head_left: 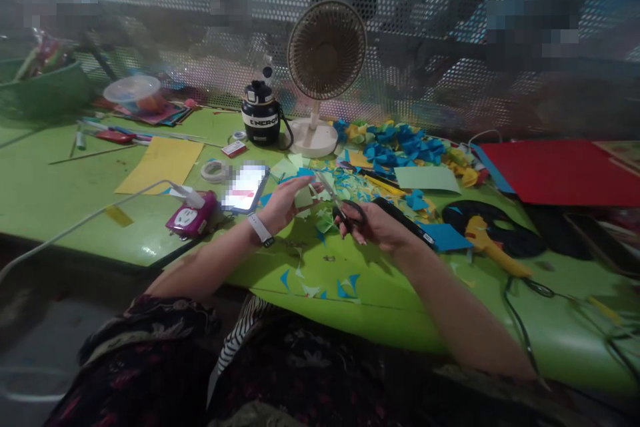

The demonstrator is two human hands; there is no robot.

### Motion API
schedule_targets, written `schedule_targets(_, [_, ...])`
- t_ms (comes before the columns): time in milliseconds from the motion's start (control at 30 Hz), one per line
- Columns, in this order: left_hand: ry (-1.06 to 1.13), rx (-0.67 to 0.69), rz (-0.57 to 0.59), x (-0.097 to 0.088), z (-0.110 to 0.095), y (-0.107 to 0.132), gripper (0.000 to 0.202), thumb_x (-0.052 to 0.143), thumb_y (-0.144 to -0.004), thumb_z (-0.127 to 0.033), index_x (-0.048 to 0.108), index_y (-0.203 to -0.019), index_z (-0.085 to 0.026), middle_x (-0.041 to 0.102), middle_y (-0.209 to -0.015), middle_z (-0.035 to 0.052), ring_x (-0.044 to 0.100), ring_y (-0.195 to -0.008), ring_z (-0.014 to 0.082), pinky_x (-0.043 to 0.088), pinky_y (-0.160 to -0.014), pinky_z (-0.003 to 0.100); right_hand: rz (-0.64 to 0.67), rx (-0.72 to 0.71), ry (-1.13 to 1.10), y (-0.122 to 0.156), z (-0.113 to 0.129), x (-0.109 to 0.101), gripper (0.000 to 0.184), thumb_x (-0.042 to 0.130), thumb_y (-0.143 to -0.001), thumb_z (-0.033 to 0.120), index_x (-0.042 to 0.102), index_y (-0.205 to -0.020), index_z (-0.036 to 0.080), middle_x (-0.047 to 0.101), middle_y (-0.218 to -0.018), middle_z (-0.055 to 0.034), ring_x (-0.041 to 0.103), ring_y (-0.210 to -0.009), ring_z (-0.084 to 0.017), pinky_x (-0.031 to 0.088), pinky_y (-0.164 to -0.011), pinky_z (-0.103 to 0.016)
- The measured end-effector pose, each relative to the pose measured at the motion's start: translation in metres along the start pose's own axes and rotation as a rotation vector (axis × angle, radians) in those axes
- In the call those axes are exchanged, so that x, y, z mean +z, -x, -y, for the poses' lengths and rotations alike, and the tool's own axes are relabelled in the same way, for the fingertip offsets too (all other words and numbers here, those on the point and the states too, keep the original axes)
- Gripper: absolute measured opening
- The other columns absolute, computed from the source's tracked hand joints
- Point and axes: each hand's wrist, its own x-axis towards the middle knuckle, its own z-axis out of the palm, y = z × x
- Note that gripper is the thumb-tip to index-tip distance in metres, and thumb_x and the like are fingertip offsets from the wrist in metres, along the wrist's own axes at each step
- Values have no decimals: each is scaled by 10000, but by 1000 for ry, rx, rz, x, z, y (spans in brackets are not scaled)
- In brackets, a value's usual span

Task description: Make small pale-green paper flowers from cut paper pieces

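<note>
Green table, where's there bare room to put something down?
Bare green tabletop shows between the yellow card and the white cable, and front right, between the right forearm and the black cable. It's crowded behind the scissors in the right hand, where blue and yellow paper scraps pile up.

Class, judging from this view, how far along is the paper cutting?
Done: heaped blue and yellow paper shapes. In hand: black-handled scissors in the right hand, pale green paper in the left hand. Still left: an apparently uncut pale green sheet and yellow sheet.
</note>
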Motion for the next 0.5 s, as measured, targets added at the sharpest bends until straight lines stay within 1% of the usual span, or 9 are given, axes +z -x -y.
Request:
schedule_targets(67, [-43,37,13,0,-2,2,157,714,-807,-144,699,-961,-120,771,-923,100,732,-810,170,602,-711,268,-51,-38,11,1,4,-4,562,736,-668,701,649,-758,153,685,-649,-31,426,-368,-49,293,-350,-213])
schedule_targets(100, [-60,55,22,0,-3,3,159,714,-797,-115,702,-956,-111,771,-921,106,732,-811,168,593,-690,252,-95,-52,28,1,7,-5,572,742,-651,710,648,-766,157,685,-664,-28,435,-378,-52,299,-357,-214])
schedule_targets(200, [-99,109,49,0,-3,3,126,714,-796,-106,710,-922,-99,771,-909,112,734,-812,167,572,-658,233,-260,-82,158,-4,14,-8,570,761,-617,712,633,-752,173,678,-702,-15,445,-420,-59,304,-391,-220])
schedule_targets(267, [-120,146,79,-1,-2,1,135,738,-789,-134,714,-919,-110,772,-908,106,738,-818,175,577,-701,260,-365,-110,339,-11,18,-10,552,760,-620,706,620,-701,179,647,-677,-3,445,-466,-73,321,-441,-231])
schedule_targets(367, [-143,196,118,-4,0,-3,222,798,-758,-195,712,-953,-131,772,-906,95,742,-824,189,582,-816,340,-490,-154,716,-28,22,-12,511,723,-691,680,623,-638,182,619,-643,-11,500,-578,-124,357,-546,-259])
schedule_targets(433, [-147,211,107,-7,1,-6,248,824,-740,-227,704,-934,-129,770,-889,97,742,-806,194,580,-832,366,-535,-120,966,-40,26,-13,459,697,-755,626,643,-638,185,656,-673,-41,563,-655,-170,359,-579,-277])
schedule_targets(500, [-140,222,82,-8,1,-8,252,841,-724,-255,696,-881,-121,768,-864,101,740,-779,197,583,-794,359,-577,-45,1153,-53,29,-11,389,684,-795,556,675,-667,189,705,-735,-77,622,-729,-211,370,-593,-286])
